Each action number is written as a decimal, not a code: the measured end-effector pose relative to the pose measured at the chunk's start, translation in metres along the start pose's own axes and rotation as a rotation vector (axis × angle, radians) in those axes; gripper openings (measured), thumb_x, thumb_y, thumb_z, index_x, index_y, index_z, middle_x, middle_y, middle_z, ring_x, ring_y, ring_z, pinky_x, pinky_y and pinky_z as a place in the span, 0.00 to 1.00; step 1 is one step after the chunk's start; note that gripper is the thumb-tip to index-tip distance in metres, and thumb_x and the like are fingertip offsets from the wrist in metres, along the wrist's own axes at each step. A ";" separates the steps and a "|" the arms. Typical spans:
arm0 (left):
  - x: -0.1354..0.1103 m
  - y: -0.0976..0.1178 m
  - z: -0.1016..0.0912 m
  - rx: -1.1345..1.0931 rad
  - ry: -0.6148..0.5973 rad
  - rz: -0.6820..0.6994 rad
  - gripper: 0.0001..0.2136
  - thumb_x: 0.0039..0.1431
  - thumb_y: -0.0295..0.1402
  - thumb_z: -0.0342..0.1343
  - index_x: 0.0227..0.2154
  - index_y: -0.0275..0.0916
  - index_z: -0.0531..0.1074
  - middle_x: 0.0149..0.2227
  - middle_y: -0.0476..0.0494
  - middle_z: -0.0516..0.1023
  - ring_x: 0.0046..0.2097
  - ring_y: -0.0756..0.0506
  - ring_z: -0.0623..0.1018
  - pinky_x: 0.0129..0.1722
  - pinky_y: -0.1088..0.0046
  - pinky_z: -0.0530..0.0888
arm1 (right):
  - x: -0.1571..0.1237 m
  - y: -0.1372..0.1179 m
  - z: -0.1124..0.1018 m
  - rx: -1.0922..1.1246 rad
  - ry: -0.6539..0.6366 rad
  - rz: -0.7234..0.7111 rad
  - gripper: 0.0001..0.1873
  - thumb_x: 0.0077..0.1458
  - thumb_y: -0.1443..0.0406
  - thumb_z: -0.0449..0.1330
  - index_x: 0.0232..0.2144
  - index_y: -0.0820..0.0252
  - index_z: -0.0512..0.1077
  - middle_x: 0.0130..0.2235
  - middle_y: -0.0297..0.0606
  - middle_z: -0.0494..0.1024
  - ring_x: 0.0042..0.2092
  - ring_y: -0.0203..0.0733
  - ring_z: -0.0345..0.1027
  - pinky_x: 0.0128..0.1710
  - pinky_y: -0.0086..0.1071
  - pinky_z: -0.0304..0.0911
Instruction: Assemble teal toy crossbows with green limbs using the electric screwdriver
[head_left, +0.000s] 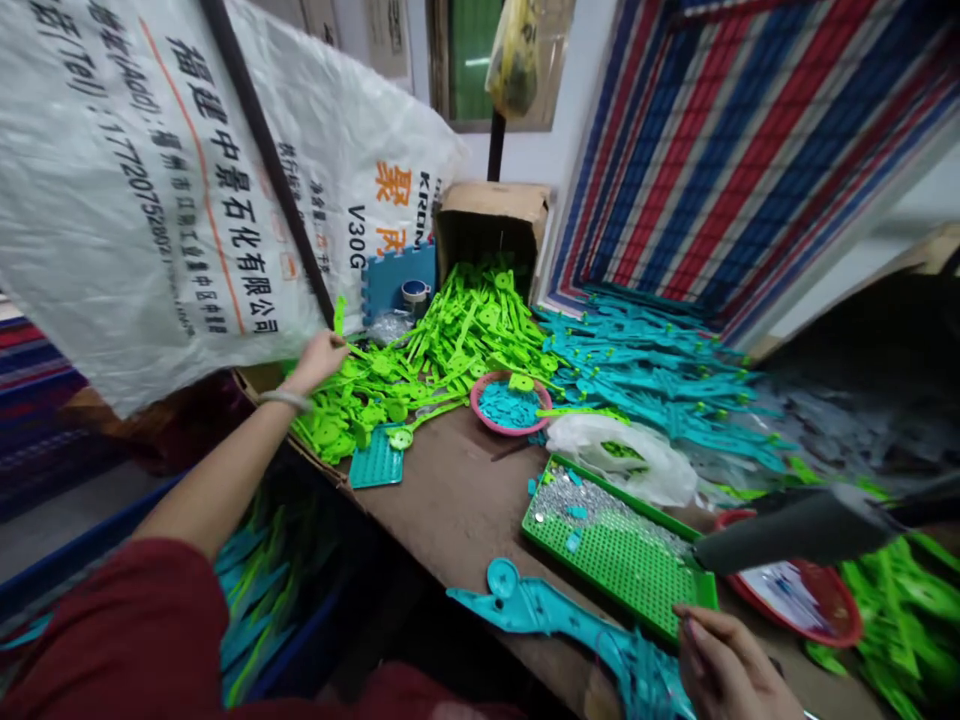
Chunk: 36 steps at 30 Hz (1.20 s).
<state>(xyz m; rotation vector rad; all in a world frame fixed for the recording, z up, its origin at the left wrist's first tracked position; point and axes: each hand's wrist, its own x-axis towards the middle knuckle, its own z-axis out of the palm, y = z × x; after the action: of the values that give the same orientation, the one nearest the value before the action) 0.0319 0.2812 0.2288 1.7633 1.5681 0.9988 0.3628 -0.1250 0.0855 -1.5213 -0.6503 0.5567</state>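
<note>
My left hand (321, 358) reaches far out to the left edge of a big pile of bright green plastic parts (442, 350), its fingers closed on one green piece. My right hand (724, 665) is near the bottom edge, fingers curled on the end of a long teal plastic part (555, 615) that lies across the brown table (457, 500). A green perforated tray (622, 545) with small shiny bits sits just above that hand.
A teal parts pile (660, 370) lies at right, a pink bowl (510, 403) of teal bits at centre, and a red bowl (802, 595) at right. Also present: a small teal tray (377, 462), a cardboard box (491, 225), a white printed sack (172, 170), a grey blurred tool (795, 525).
</note>
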 end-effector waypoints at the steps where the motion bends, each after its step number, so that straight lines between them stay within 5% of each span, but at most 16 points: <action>1: -0.018 0.002 0.007 -0.026 -0.029 0.042 0.11 0.66 0.34 0.57 0.48 0.34 0.72 0.45 0.41 0.78 0.45 0.43 0.78 0.48 0.59 0.76 | -0.002 -0.005 0.005 -0.019 0.027 0.005 0.17 0.55 0.50 0.66 0.33 0.58 0.76 0.20 0.32 0.68 0.18 0.34 0.57 0.13 0.27 0.52; 4: -0.108 0.008 0.050 -0.128 -0.240 0.216 0.05 0.64 0.29 0.56 0.40 0.37 0.75 0.35 0.45 0.79 0.40 0.45 0.79 0.48 0.65 0.74 | -0.009 -0.027 0.038 -0.108 -0.088 -0.024 0.18 0.53 0.51 0.66 0.33 0.60 0.78 0.25 0.35 0.73 0.25 0.36 0.63 0.20 0.27 0.57; 8: -0.246 0.010 0.105 -0.225 -0.590 0.556 0.12 0.65 0.32 0.54 0.49 0.43 0.77 0.44 0.41 0.79 0.48 0.43 0.78 0.51 0.65 0.73 | -0.012 -0.051 0.083 -0.053 -0.440 -0.006 0.15 0.55 0.54 0.63 0.28 0.60 0.76 0.26 0.35 0.73 0.29 0.37 0.63 0.27 0.28 0.59; 11: -0.292 0.005 0.121 -0.253 -0.630 0.704 0.14 0.69 0.34 0.52 0.53 0.42 0.75 0.45 0.38 0.77 0.47 0.44 0.77 0.48 0.67 0.74 | -0.018 -0.050 0.088 0.013 -0.546 0.090 0.14 0.54 0.56 0.62 0.25 0.60 0.72 0.22 0.30 0.67 0.25 0.33 0.56 0.25 0.27 0.55; 17: -0.287 -0.004 0.122 -0.213 -0.638 0.739 0.10 0.70 0.36 0.51 0.42 0.42 0.78 0.39 0.41 0.76 0.42 0.45 0.77 0.43 0.70 0.73 | -0.036 -0.038 0.069 -0.081 -0.621 0.033 0.16 0.60 0.55 0.59 0.33 0.61 0.76 0.25 0.32 0.70 0.26 0.35 0.60 0.26 0.28 0.55; 22: -0.290 0.003 0.125 -0.293 -0.628 0.524 0.10 0.68 0.38 0.55 0.33 0.41 0.77 0.33 0.46 0.75 0.37 0.47 0.76 0.40 0.72 0.71 | -0.042 -0.036 0.069 -0.209 -0.514 -0.236 0.09 0.63 0.62 0.58 0.36 0.59 0.77 0.32 0.36 0.77 0.34 0.38 0.69 0.36 0.30 0.61; 27: -0.288 -0.003 0.131 -0.406 -0.842 0.303 0.12 0.67 0.39 0.57 0.50 0.47 0.77 0.49 0.44 0.79 0.51 0.44 0.78 0.52 0.70 0.72 | -0.033 -0.033 0.064 -0.126 -0.401 -0.144 0.08 0.62 0.62 0.60 0.33 0.59 0.76 0.31 0.35 0.78 0.33 0.38 0.69 0.35 0.30 0.62; 31: -0.291 -0.011 0.139 -0.417 -0.908 0.247 0.26 0.69 0.38 0.54 0.68 0.52 0.59 0.65 0.44 0.71 0.64 0.42 0.72 0.63 0.64 0.67 | -0.028 -0.031 0.068 -0.095 -0.405 -0.154 0.09 0.62 0.62 0.59 0.32 0.59 0.77 0.35 0.37 0.79 0.36 0.38 0.70 0.39 0.31 0.64; 34: -0.295 -0.012 0.145 -0.420 -0.864 0.210 0.32 0.69 0.38 0.54 0.71 0.51 0.49 0.63 0.43 0.73 0.63 0.43 0.73 0.63 0.63 0.69 | -0.025 -0.029 0.074 -0.134 -0.396 -0.160 0.12 0.64 0.61 0.57 0.31 0.59 0.77 0.35 0.37 0.78 0.36 0.38 0.69 0.40 0.32 0.63; 36: -0.295 -0.011 0.149 -0.379 -0.812 0.219 0.29 0.68 0.38 0.55 0.69 0.49 0.55 0.61 0.44 0.76 0.61 0.43 0.75 0.61 0.64 0.70 | -0.022 -0.026 0.075 -0.092 -0.398 -0.086 0.13 0.64 0.59 0.57 0.31 0.59 0.77 0.33 0.36 0.78 0.35 0.37 0.68 0.38 0.31 0.62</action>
<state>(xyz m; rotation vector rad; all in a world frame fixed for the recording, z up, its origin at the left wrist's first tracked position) 0.1392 0.0009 0.0901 1.7554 0.6475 0.5021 0.2934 -0.0860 0.1062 -1.4710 -1.0538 0.7818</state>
